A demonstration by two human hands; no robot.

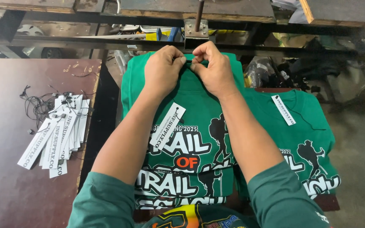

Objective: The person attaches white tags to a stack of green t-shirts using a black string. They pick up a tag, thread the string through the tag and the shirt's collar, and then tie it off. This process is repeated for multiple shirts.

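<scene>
A green printed t-shirt [199, 126] lies on top of a stack in front of me. My left hand [163, 67] and my right hand [214, 67] both pinch its collar at the far edge, fingertips nearly touching. A white paper hang tag [167, 125] on a thin string lies on the shirt's chest between my forearms. More green shirts show beneath the top one near my body.
A second pile of green shirts [305, 139] with its own white tag [283, 109] sits to the right. A bundle of white tags with black strings [55, 135] rests on the dark brown table [5, 177] at left. A metal frame and post [196, 29] stand just beyond my hands.
</scene>
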